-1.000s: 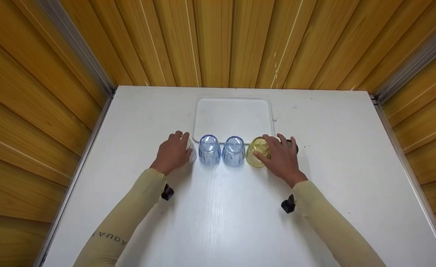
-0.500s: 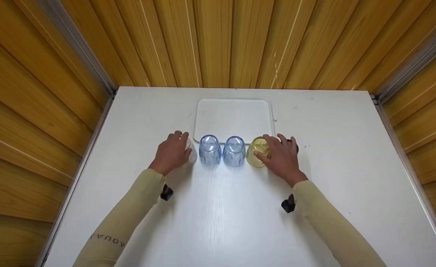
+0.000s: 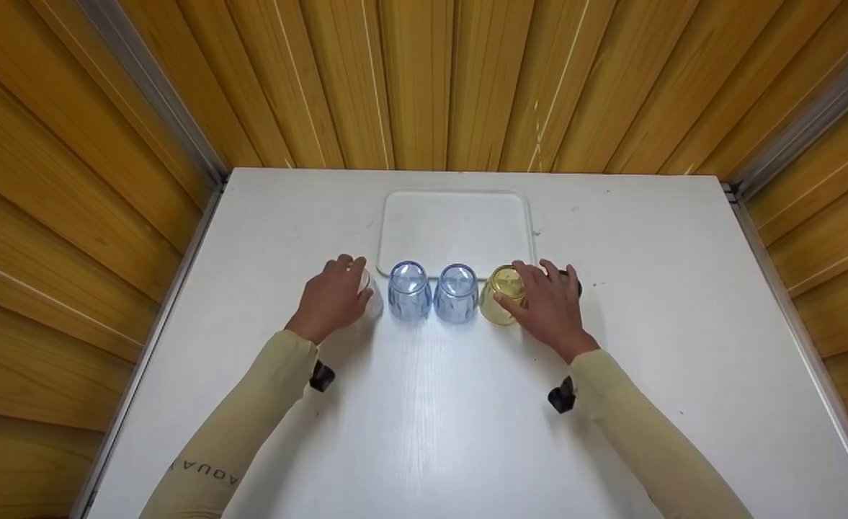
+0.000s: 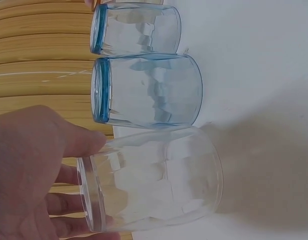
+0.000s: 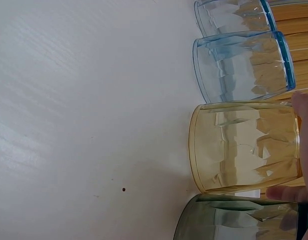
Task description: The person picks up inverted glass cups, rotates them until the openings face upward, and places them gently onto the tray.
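Upside-down glasses stand side by side in a row on the white table. At the left end is a clear glass (image 4: 159, 180); my left hand (image 3: 330, 298) grips it round its upturned base, thumb on the near side. Two blue glasses, one (image 3: 409, 292) beside the clear one and the other (image 3: 457, 294) to its right, fill the middle. Then comes a yellow glass (image 5: 244, 150), which my right hand (image 3: 550, 308) holds between thumb and index finger. The other right fingers spread over a dark glass (image 5: 234, 220) at the right end, mostly hidden in the head view.
Just behind the row lies a white rectangular tray (image 3: 456, 227). Wood-patterned walls (image 3: 424, 86) close off the table (image 3: 424, 418) at the back and on both sides.
The left wrist and forearm have shifted slightly to the left, while the left fingers stay on the clear glass. The right hand and the row of glasses look practically unchanged.
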Action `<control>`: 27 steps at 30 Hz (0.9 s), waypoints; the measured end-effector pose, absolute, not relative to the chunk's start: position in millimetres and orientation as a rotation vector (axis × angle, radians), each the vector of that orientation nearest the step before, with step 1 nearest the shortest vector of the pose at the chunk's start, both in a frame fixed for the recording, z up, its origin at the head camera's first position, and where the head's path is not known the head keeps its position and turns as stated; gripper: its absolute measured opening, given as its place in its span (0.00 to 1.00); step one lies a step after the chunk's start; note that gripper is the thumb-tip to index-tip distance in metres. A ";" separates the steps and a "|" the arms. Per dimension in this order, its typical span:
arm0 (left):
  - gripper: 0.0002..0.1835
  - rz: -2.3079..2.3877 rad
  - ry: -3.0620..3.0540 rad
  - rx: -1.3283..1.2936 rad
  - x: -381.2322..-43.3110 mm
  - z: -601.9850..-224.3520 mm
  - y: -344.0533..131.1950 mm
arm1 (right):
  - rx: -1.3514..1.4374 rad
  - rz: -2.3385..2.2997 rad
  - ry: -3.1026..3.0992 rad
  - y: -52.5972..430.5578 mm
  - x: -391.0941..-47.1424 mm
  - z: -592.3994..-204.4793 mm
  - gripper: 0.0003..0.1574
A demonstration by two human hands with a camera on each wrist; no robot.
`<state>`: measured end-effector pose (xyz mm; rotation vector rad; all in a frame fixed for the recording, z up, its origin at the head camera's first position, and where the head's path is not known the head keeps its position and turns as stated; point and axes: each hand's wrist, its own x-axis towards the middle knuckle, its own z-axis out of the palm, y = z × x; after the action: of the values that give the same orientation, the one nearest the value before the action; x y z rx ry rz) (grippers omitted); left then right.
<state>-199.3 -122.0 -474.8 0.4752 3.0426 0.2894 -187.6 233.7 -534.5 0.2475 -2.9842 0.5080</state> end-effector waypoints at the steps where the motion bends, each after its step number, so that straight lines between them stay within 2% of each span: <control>1: 0.31 0.299 3.040 0.471 -198.9 -474.3 -122.1 | 0.250 0.507 -2.981 233.8 -187.5 -534.5 0.47; 27: 0.29 0.272 3.082 0.535 -193.5 -452.5 -123.4 | 0.247 0.485 -2.983 234.4 -187.7 -534.4 0.45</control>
<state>-193.5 -123.4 -452.5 0.5352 3.0822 0.2724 -187.7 234.4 -534.4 0.2467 -2.9833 0.4850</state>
